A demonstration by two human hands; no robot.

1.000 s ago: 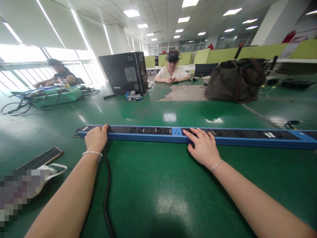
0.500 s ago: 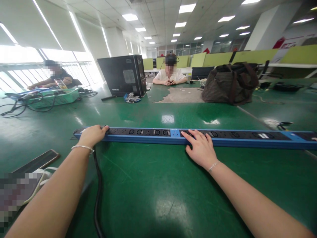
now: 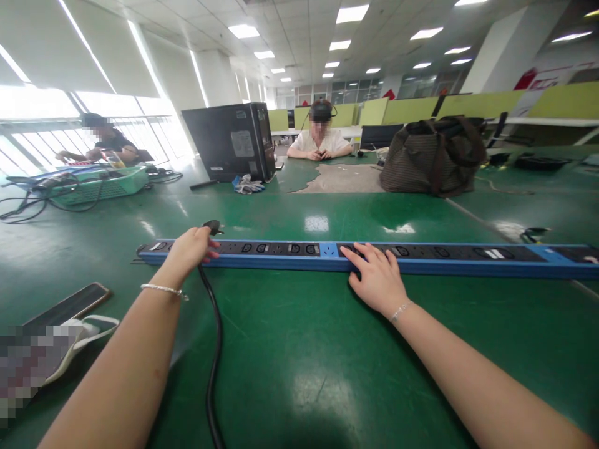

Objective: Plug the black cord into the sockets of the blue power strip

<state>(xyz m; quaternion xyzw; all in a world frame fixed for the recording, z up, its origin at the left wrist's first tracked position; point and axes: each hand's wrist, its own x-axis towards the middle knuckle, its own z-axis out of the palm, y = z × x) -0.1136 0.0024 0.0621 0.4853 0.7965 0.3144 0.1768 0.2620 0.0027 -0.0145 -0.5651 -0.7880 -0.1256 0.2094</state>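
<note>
A long blue and black power strip [image 3: 281, 255] lies across the green table, its sockets facing up. My left hand [image 3: 191, 248] is closed around a black power plug [image 3: 213, 226], held just above the strip's left part with the prongs pointing right, clear of the sockets. From beneath that hand a thick black cable [image 3: 213, 362] runs down to the bottom edge of the view. Resting on the middle of the strip, right of its blue socket, is my right hand [image 3: 380, 277], fingers spread over the top and thumb at the near side.
On the left lie a phone [image 3: 70, 307] and a partly blurred item with a white strap [image 3: 100, 324]. Farther back are a green basket [image 3: 103, 187] of cables, a black computer case [image 3: 229, 143], gloves [image 3: 248, 184] and a brown bag [image 3: 430, 156]. Two people sit beyond.
My left hand has lifted the plug up off the strip and moved slightly right, drawing the cable along. My right hand stays in place on the strip.
</note>
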